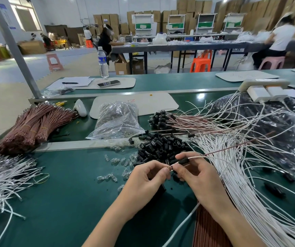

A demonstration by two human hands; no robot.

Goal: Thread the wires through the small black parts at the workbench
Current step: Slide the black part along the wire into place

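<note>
Head view, only cam. Both hands are low-centre over the green bench [63,193], just in front of the loose pile of black parts [161,147].

The black part [183,160] being worked is off the bench surface, held between the hands. Long axis runs approx left-right, right end a bit higher. The white wire [196,157] and a brown wire [232,147] leave its right end and trail up-right over the white wire heap [241,175]. The wire tip [169,168], w/ a small metal terminal, sticks out of the left end and points down-left.

Right hand [196,175]: thumb + index closed on the black part in a pinch, other fingers curled under. Left hand [148,177]: fingers curled, thumb + index pinching the wire tip just left of the part. The fingertips of the two hands are nearly touching.

Rest of bench:
- Clear bulbs [114,161] are scattered left of the pile.
- A plastic bag [118,122] sits behind them.
- Banded brown wire bundles [34,125] lie far left, w/ loose white wires [4,175] below them.
- Finished wired parts [161,118] are fanned behind the pile.
- A power strip [264,85] is top right.
- A water bottle [103,62] and a phone [108,83] are on the far bench.
</note>
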